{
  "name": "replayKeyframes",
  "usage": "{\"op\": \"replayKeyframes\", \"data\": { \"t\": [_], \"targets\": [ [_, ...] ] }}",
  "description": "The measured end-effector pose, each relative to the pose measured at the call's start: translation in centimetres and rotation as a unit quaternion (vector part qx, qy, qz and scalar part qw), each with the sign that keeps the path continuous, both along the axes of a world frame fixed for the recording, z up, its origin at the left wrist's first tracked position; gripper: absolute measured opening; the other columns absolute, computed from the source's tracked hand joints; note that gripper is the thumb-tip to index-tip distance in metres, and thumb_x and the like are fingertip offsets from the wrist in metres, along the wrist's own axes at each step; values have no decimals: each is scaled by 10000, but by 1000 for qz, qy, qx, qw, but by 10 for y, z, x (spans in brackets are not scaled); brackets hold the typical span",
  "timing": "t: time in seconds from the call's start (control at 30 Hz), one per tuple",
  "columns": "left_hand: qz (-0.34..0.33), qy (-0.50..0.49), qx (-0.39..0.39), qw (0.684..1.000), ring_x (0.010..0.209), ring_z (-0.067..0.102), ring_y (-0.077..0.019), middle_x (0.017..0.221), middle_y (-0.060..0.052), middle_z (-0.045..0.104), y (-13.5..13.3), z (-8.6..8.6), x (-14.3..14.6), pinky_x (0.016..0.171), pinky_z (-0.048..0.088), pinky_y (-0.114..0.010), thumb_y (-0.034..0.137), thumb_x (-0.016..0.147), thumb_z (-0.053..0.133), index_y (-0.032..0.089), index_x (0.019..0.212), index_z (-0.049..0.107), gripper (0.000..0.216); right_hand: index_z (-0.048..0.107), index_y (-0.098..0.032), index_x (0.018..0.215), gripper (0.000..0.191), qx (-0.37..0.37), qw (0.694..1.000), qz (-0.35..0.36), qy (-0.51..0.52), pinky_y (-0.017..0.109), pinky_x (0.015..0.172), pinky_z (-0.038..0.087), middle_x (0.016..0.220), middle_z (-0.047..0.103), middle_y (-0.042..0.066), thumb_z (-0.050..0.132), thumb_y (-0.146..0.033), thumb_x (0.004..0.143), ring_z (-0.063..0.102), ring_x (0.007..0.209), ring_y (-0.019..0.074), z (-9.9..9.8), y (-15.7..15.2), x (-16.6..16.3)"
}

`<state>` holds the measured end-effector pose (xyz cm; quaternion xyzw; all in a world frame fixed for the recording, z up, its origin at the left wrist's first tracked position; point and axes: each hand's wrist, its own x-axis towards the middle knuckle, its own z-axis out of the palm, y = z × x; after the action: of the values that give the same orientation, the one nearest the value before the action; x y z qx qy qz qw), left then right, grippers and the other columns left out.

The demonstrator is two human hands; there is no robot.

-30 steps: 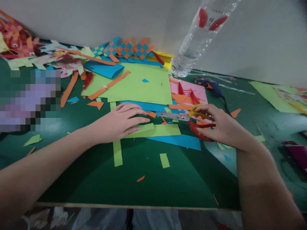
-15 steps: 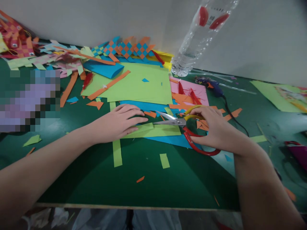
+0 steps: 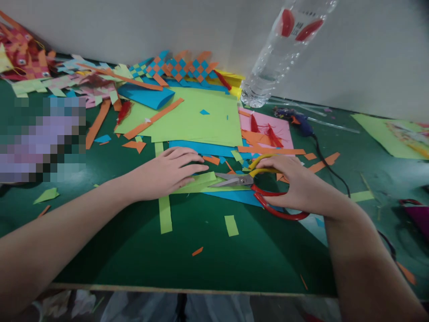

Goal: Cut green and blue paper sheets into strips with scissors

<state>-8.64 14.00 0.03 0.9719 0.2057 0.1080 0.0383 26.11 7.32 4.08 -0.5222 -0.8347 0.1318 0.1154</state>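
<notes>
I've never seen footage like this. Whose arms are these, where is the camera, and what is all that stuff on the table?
There is no machine here. These are a person's two bare arms, filmed by one camera worn on their head that looks forward and down. That is why the arms come in from the bottom edge.

The left hand lies flat on a green strip of paper. The right hand holds scissors with red and yellow handles, and the blades point towards the left hand.

Under them is a dark green table littered with paper: a big green sheet, a blue sheet, orange strips and woven pieces at the back. A clear bottle stands by the wall, with what looks like a glue gun near it.
</notes>
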Motion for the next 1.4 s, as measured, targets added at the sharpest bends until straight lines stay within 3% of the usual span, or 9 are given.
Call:
{"op": "replayKeyframes", "data": {
  "t": [0.3, 0.57, 0.83, 1.1, 1.4],
  "targets": [
    [-11, 15, -3, 1000, 1424, 418, -304, 1479, -109, 530, -2, 6, 2, 1152, 379, -500, 176, 1045, 466, 250, 1445, 543, 414, 661, -295, 1185, 452, 22, 999, 18, 26, 541, 990, 526, 1221, 714, 83, 695, -464, 767, 669, 1150, 347, -2, 2, -1],
    [-12, 37, -31, 999, 1484, 340, -300, 1556, -68, 456, -1, 6, 2, 1186, 340, -508, -53, 914, 446, 320, 1437, 559, 652, 670, -286, 1224, 441, 30, 999, 27, 24, 567, 990, 524, 1219, 722, 101, 636, -479, 829, 660, 1177, 354, -2, 4, -5],
    [1, 42, -39, 998, 1521, 269, -300, 1599, -61, 392, -1, 5, 0, 1188, 336, -543, -15, 956, 423, 387, 1463, 516, 653, 662, -317, 1245, 437, 11, 1000, 17, 13, 582, 1000, 514, 1250, 715, 87, 631, -456, 832, 650, 1194, 357, -3, 5, 0],
    [9, 50, -53, 997, 1522, 264, -305, 1582, -61, 403, -1, 8, 1, 1201, 309, -550, -73, 877, 462, 385, 1448, 537, 737, 641, -303, 1218, 412, 21, 1000, 14, 13, 582, 1007, 481, 1248, 715, 92, 640, -465, 839, 654, 1180, 355, -4, 1, -8],
    [12, 39, -34, 999, 1502, 288, -316, 1556, -67, 418, -1, 6, 2, 1193, 312, -563, 21, 960, 466, 395, 1436, 556, 611, 655, -311, 1171, 340, 44, 998, 33, 4, 566, 1006, 449, 1229, 725, 76, 646, -434, 854, 667, 1150, 350, -2, -2, -17]
  ]
}}
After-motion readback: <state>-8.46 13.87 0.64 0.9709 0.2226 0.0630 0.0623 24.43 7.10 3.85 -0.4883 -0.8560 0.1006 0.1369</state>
